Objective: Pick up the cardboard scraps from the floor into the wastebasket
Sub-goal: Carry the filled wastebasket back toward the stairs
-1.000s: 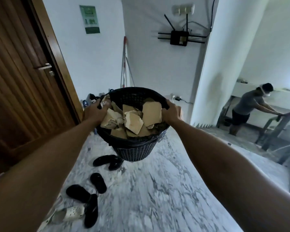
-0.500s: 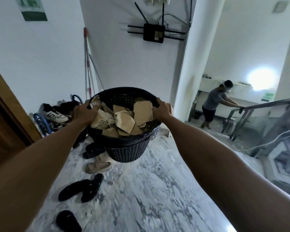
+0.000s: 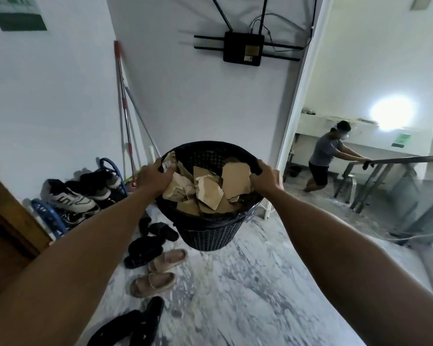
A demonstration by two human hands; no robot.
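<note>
Head view: wastebasket held up off the marble floor, gripped on opposite sides of its rim. Left hand curled over the left rim, thumb against the cardboard scraps; right hand curled over the right rim. Scraps piled inside, up to the brim. Below left: sandals, black slippers, sneakers. Router on the wall ahead. Another person at the stair railing, far right.

My left hand hid part of the wastebasket rim; piled cardboard scraps concealed its inside, my forearms ran off-frame.
</note>
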